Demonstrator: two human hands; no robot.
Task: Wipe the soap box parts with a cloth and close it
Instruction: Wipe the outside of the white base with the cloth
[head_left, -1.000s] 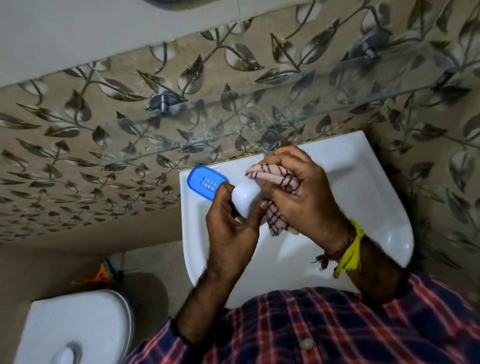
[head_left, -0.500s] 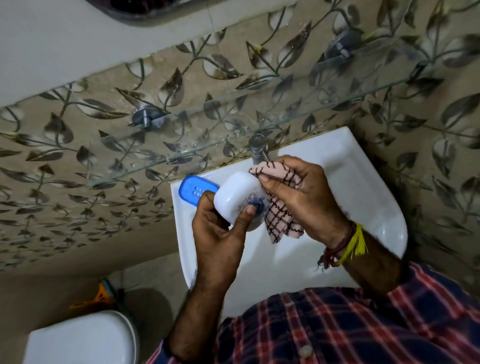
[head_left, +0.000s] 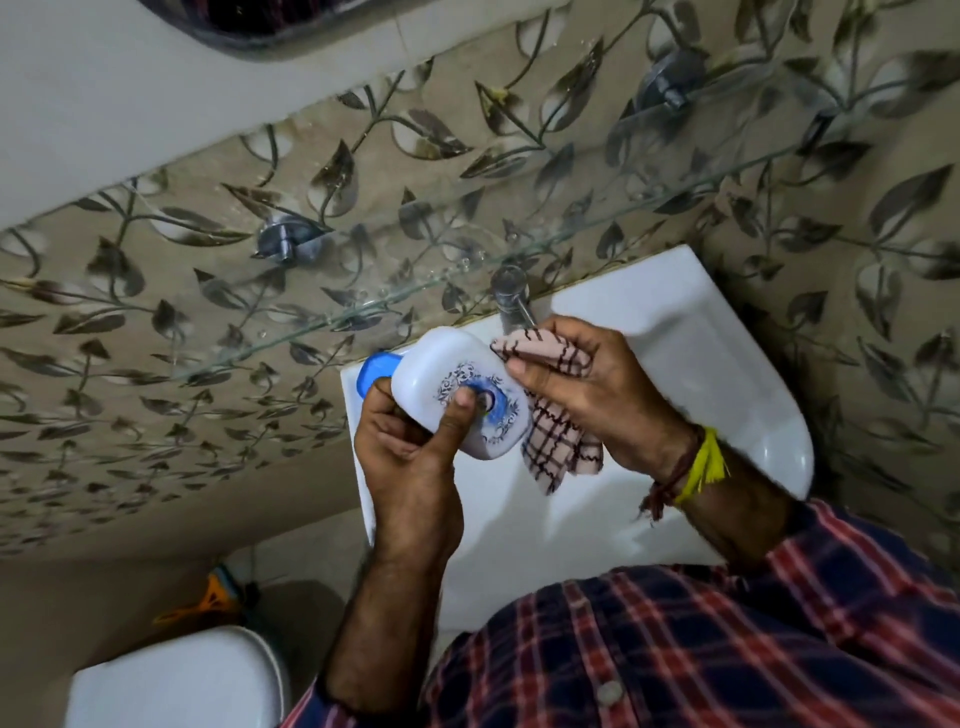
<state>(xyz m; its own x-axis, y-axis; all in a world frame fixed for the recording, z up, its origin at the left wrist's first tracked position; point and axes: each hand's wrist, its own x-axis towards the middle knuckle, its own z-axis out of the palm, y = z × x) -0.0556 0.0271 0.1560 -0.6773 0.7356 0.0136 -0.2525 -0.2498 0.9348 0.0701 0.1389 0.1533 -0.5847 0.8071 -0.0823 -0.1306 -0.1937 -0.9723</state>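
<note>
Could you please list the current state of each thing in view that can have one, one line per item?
White soap box lid: off the box, held up in the left hand, printed side showing.
Blue soap box part: separate, lying on the basin rim behind the lid.
Checked cloth: bunched in the right hand, against the lid's edge.
Tap: no water visible.

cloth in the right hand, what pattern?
Pinkish-beige cloth with a dark grid check, seen in the head view.
</note>
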